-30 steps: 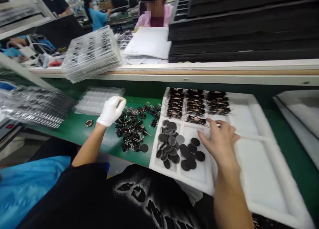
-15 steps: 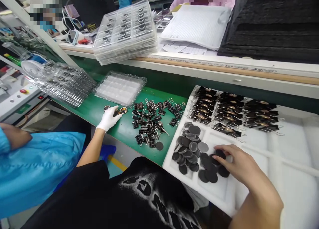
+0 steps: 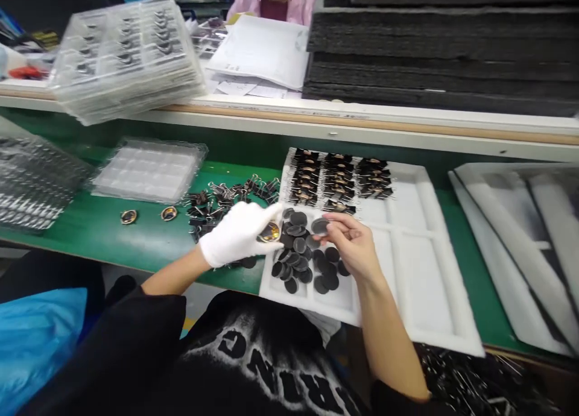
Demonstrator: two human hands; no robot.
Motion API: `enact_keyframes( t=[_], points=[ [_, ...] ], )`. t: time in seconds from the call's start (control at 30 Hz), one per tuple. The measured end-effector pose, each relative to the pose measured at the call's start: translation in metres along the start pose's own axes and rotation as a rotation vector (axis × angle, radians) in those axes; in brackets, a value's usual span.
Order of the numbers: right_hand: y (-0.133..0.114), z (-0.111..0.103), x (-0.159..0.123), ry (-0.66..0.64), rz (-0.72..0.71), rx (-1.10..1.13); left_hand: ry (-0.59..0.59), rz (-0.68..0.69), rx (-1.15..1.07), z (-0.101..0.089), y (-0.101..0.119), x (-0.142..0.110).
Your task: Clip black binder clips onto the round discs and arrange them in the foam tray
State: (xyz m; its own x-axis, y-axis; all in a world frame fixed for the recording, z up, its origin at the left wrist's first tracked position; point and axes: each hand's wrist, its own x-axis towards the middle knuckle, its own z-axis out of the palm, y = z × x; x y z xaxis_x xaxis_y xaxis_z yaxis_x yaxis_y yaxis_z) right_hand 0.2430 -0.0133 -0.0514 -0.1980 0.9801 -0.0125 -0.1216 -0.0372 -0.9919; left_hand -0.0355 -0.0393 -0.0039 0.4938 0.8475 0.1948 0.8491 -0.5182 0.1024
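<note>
My left hand (image 3: 235,234), in a white glove, grips a round gold-rimmed piece (image 3: 270,232) between thumb and fingers above the tray's left edge. Facing it, my bare right hand (image 3: 355,244) pinches a thin dark disc (image 3: 319,226) by its edge. Below both hands, a heap of black and grey discs (image 3: 296,262) fills compartments of the white tray (image 3: 465,331). Loose black binder clips (image 3: 199,208) lie on the green table, partly hidden by the glove. Two more gold-rimmed pieces, one farther left (image 3: 128,216) and one nearer (image 3: 169,213), rest on the table.
Rows of clipped pieces (image 3: 339,178) occupy the tray's back. Clear plastic trays, one flat (image 3: 147,169) and a stack (image 3: 31,181), stand at left. A shelf (image 3: 253,117) crosses behind, bearing more trays (image 3: 126,60) and black sheets (image 3: 443,60). Another person's blue sleeve (image 3: 40,337) is at lower left.
My left hand has lifted a gold-rimmed piece and carried it right to the tray. My right hand has raised a disc from the heap. The view has turned right.
</note>
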Motion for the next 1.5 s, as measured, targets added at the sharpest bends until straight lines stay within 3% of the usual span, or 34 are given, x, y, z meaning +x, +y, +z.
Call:
enact_keyframes(
  t=[0.13,0.23,0.4,0.57,0.7,0.83,0.97,1.1,1.2,1.23,1.3,1.4,1.5],
  points=[
    [0.003,0.006,-0.002,0.143,-0.415,-0.146,0.192,0.196,0.053,0.019,0.028,0.045],
    [0.005,0.007,-0.003,0.215,-0.512,-0.258,0.322,0.234,0.083,0.028,0.030,0.060],
    [0.007,0.011,-0.002,0.194,-0.395,-0.192,0.335,0.322,0.045,0.030,0.031,0.072],
    [0.009,0.012,0.000,-0.022,-0.011,0.024,0.311,0.467,-0.029,0.033,0.033,0.077],
    [0.009,0.012,0.001,-0.024,0.034,0.051,0.211,0.315,-0.109,0.032,0.032,0.071],
    [0.009,0.011,0.001,0.006,0.023,0.057,0.110,0.055,-0.393,0.035,0.037,0.057],
    [0.012,0.012,0.000,-0.067,0.067,0.054,-0.032,-0.082,-0.615,0.035,0.039,0.043],
    [0.011,0.011,-0.001,-0.125,0.154,0.057,-0.159,0.002,-0.531,0.017,0.008,0.041],
    [0.008,0.008,0.001,-0.096,0.165,0.089,-0.144,-0.154,-0.088,0.005,-0.038,0.047],
    [0.007,0.007,0.002,-0.090,0.164,0.103,-0.165,-0.226,0.087,0.005,-0.055,0.049],
    [0.007,0.006,0.003,-0.087,0.160,0.136,-0.257,-0.245,0.248,0.008,-0.083,0.052],
    [0.007,0.007,0.003,-0.114,0.171,0.165,-0.347,-0.173,0.218,0.019,-0.110,0.052],
    [0.007,0.008,0.003,-0.161,0.205,0.173,-0.371,-0.117,0.130,0.023,-0.121,0.050]
  ],
)
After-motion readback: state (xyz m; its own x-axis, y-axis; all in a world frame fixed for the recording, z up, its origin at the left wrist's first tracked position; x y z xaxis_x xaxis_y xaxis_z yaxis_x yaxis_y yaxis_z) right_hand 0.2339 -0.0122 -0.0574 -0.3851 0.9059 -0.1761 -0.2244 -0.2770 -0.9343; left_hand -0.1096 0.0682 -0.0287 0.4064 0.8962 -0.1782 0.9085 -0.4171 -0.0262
